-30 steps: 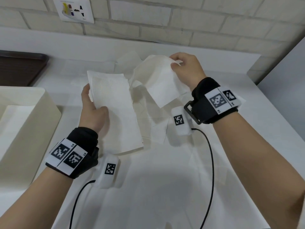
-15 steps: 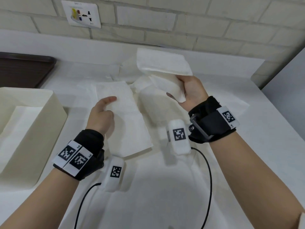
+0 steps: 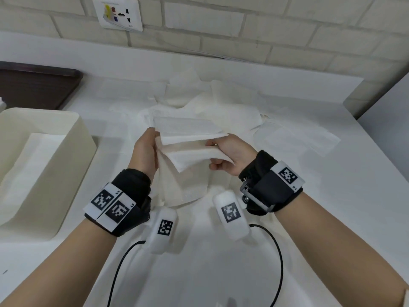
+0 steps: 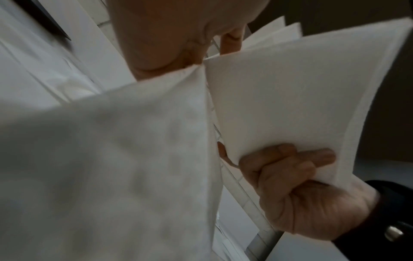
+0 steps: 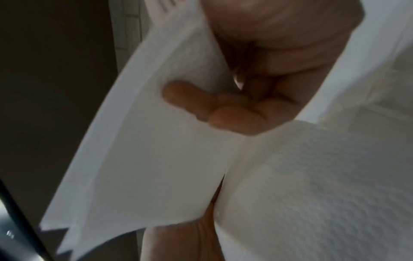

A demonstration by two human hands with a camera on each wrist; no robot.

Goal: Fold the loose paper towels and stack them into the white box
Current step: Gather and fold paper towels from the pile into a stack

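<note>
Mid-fold, just right of the white box (image 3: 66, 138) — folded paper towel (image 3: 190, 131) raised off the table (image 3: 332, 207), pinched at one end by left hand (image 3: 143, 151), at the other by right hand (image 3: 230, 156). Next, probably: square the edges, then lower onto the stack inside.

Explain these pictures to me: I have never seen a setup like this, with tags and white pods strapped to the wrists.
No machine here: a person works with bare hands and wears three cameras. The wide picture comes from the head; the two close ones come from the wrist pods. The left hand and right hand hold a folded paper towel between them above the white counter. More loose towels lie behind. The white box at left already contains paper. A dark tray sits at the far left.
</note>
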